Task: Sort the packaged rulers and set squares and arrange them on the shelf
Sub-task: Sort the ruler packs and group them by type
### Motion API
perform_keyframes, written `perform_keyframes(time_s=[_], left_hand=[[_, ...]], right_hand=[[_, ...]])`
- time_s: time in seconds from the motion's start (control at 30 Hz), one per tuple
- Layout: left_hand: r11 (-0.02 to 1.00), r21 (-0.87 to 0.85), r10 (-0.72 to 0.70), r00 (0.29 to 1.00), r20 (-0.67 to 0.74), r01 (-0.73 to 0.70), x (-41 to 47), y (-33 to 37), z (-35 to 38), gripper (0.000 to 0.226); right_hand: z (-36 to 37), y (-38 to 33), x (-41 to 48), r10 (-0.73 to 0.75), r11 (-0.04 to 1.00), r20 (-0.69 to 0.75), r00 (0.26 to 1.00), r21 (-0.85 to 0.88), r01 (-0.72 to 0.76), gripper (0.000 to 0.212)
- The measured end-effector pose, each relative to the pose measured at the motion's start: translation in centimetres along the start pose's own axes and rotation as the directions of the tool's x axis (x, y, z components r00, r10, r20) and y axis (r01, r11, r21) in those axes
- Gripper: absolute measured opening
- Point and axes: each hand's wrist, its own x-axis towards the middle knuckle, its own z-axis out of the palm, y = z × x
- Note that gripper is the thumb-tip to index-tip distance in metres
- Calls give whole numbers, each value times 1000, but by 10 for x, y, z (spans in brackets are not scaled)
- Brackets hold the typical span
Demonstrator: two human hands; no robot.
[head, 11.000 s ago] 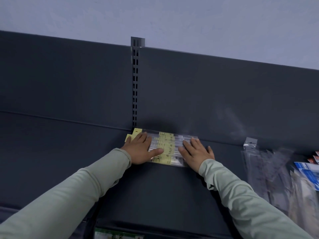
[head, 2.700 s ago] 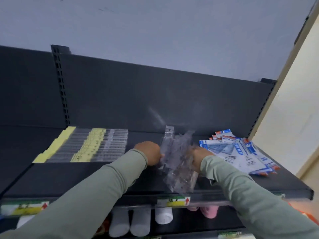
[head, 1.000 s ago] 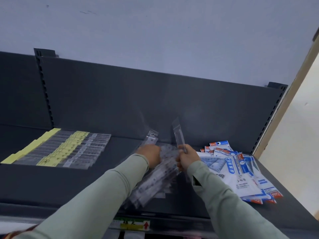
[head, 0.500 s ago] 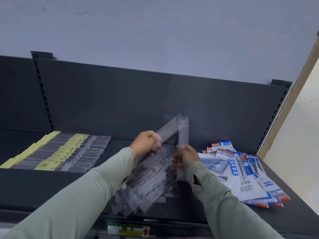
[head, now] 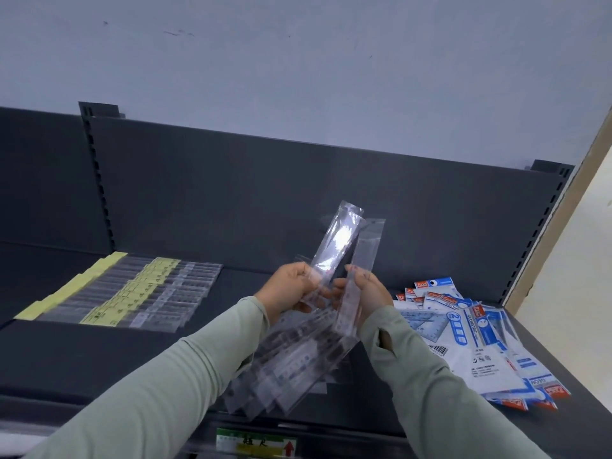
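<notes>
Nearest me, at the shelf's front lip, sat a green and yellow label (head: 256, 447). Just above it, the low ends of the bundle (head: 291, 369) of clear ruler packs fanned out over the shelf (head: 99, 359) edge. I had the left hand (head: 288, 289) wrapped round that bundle near its upper end, fingers (head: 298, 276) curled and gripping, with a glossy pack (head: 336, 246) poking up and away past the knuckles. The right hand (head: 371, 293), just beside it, pinched a single pack (head: 359, 270) between thumb and fingers. That one stood nearly upright, its top tilted a little right toward the back panel (head: 231, 193). I could not tell whether its lower end was free of the bundle.

Farther out, the row (head: 132, 293) of yellow-carded rulers lay flat on the left, well apart from both hands, each long axis running left to right across the shelf. The set squares (head: 463, 332) lay heaped on the right, near the right wrist. I judged that if the single pack belonged beside that row, it lay the wrong way and would want turning crosswise and carrying left. The left hand was nearer the row, but it was full
</notes>
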Motion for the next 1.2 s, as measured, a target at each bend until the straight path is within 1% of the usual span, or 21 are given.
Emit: perform_keyframes(time_s=[0.07,0.13,0.2,0.27,0.4,0.5,0.57,0.6,0.67,0.7,0.77,0.8,0.87,0.93,1.0,1.07,1.1,1.2], left_hand=[[999,38,-11,1000,22,10,-1,-1,2,21],[991,130,-21,999,40,16,-3,-2,5,26],[976,216,-24,998,57,11,-5,-4,6,30],[971,239,-28,995,91,5,-7,-3,4,29],[957,289,-33,987,154,-14,-11,0,0,25],[899,436,-70,975,212,-31,-13,5,-2,23],[855,517,-93,971,222,-36,-14,9,-2,22],[856,516,-89,976,199,-27,-14,10,-1,27],[907,420,-51,994,94,7,-12,11,2,39],[934,358,-3,1000,15,-3,-10,12,4,40],[961,271,102,985,-139,-61,-6,13,7,33],[965,243,138,976,-169,-94,-3,15,7,30],[965,217,186,967,-173,-147,-2,20,10,22],[965,209,204,958,-203,-161,-1,25,11,15],[974,160,192,958,-212,-160,0,29,11,16],[984,88,168,969,-179,-154,-1,32,11,13],[986,54,162,974,-160,-156,-2,34,12,17],[984,-30,173,979,-108,-177,-3,34,10,48]], right_hand=[[4,-1,-2,31,997,22,999,66,-32,22],[6,-1,-3,62,994,43,997,90,-66,38],[7,-2,-4,76,991,73,994,105,-84,46],[7,-3,-5,76,991,94,993,106,-86,44],[5,0,-7,32,998,81,996,60,-37,25],[8,3,-9,23,999,30,999,-26,-22,23],[9,3,-10,16,999,-1,1000,-47,-16,23],[10,3,-10,20,999,-2,1000,-46,-20,23],[9,2,-9,18,997,-29,999,-76,-20,25],[10,1,-11,9,994,-27,1000,-109,-12,25],[10,1,-10,-15,980,0,1000,-201,14,21],[10,2,-9,-36,962,3,999,-270,36,17],[4,13,3,-68,916,51,996,-394,82,17],[4,20,2,-40,902,90,995,-424,74,22],[7,16,-14,-31,927,116,993,-368,72,24],[10,13,-23,11,965,169,986,-261,34,24],[10,13,-23,21,975,194,981,-220,23,28],[13,12,-23,62,991,244,968,-127,-32,42]])
